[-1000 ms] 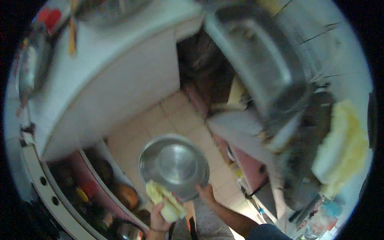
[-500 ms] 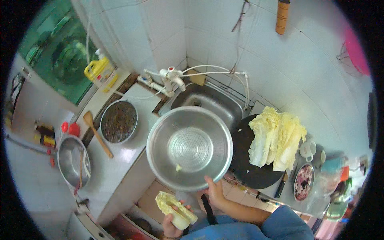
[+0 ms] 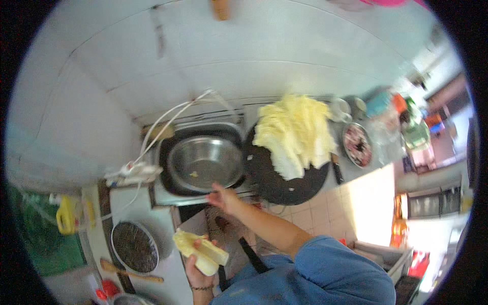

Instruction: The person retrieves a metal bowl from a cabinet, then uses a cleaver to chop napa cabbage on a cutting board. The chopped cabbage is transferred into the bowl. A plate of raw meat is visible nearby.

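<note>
In my left hand [image 3: 200,269] is a pale yellow-white piece of napa cabbage [image 3: 208,258], gripped with the fingers round it, low in front of my body. A wide metal basin [image 3: 230,151] rests in the sink [image 3: 175,200], with a small yellow scrap inside. My right hand [image 3: 223,198] reaches to the basin's near rim, its fingers apart; blur hides whether they touch it. Right of the sink, several large cabbage leaves [image 3: 295,134] lie piled on a round black board [image 3: 300,190].
A knife [image 3: 337,170] lies right of the board, beside a dish of sliced meat [image 3: 357,145] and cups [image 3: 340,109]. On the left counter are a bowl of dark contents [image 3: 134,246], a wooden spatula [image 3: 134,273] and a yellow jug [image 3: 66,216]. White pipes [image 3: 134,173] stand left of the sink.
The basin has gone from my right hand's hold in front of the sink down into the sink. My right fingers have spread. The view has swung to the right; my left hand keeps the cabbage.
</note>
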Tool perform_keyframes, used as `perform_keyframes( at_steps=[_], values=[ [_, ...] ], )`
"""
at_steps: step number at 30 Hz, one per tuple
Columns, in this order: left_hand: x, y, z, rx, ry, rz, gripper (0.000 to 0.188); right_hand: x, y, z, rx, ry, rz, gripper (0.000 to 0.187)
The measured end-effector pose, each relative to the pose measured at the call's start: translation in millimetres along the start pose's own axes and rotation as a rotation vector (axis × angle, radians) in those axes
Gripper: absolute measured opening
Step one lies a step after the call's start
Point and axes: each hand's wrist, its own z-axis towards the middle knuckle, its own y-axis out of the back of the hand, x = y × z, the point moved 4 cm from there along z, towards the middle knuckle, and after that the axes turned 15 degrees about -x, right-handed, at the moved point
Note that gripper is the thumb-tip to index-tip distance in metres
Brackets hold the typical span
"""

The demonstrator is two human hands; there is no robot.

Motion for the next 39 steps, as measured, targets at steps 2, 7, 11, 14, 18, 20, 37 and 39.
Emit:
perform_keyframes(
  at_steps=[2,7,11,14,18,20,37,39],
  values=[
    [-2,-8,16,0.036,0.01,0.071,0.057,0,26,-27,0.151,0.028,-0.155,0.038],
    [2,-39,36,0.112,0.068,0.124,0.057,35,166,-111,0.298,0.434,-0.797,0.029],
    [9,-66,57,0.101,0.103,0.101,0.057,127,293,-125,-0.465,0.905,-0.489,0.013],
    [19,-80,75,0.036,0.112,0.101,0.056,211,339,-121,-0.906,1.466,-0.837,0.039],
    [27,-95,90,0.045,0.104,0.069,0.046,264,352,-81,-0.84,1.514,-1.118,0.063],
    [27,-96,92,0.024,0.092,0.073,0.042,278,352,-68,-0.829,1.537,-1.16,0.065],
    [-9,-34,227,-0.139,0.17,0.21,0.042,158,348,-199,-0.919,1.014,-0.266,0.042],
    [-8,-34,242,-0.123,0.212,0.245,0.04,141,318,-227,-0.819,1.227,-0.222,0.029]
  ],
)
